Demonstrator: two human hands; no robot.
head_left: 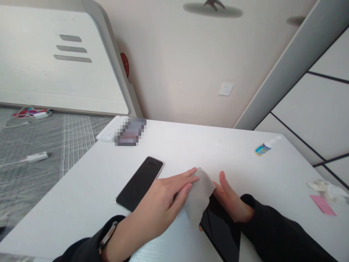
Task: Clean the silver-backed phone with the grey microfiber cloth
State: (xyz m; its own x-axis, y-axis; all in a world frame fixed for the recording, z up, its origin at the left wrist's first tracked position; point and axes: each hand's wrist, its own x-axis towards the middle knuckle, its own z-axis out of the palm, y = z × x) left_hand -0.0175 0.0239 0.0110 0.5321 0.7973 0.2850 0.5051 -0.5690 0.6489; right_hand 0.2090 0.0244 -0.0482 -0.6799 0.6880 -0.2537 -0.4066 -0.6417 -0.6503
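A thin grey cloth (197, 196) lies over the upper end of a black-screened tablet (220, 229). My left hand (166, 196) has its fingers stretched over the cloth's left edge, with the thumb against it, holding it on the screen. My right hand (227, 198) supports the tablet from beneath; a fingertip shows at its left edge and the thumb sticks up on the far side. Most of the right fingers are hidden under the tablet and cloth. Beside my left hand a phone (140, 183) with a dark screen lies face up on the white table (188, 142).
A small spray bottle (267, 146) lies toward the back right. Crumpled tissue (331, 191) and a pink slip (323, 205) lie at the right edge. A white tray (109, 130) and a blurred-out item (131, 131) sit at the back left. A charger (36, 157) lies on the bed.
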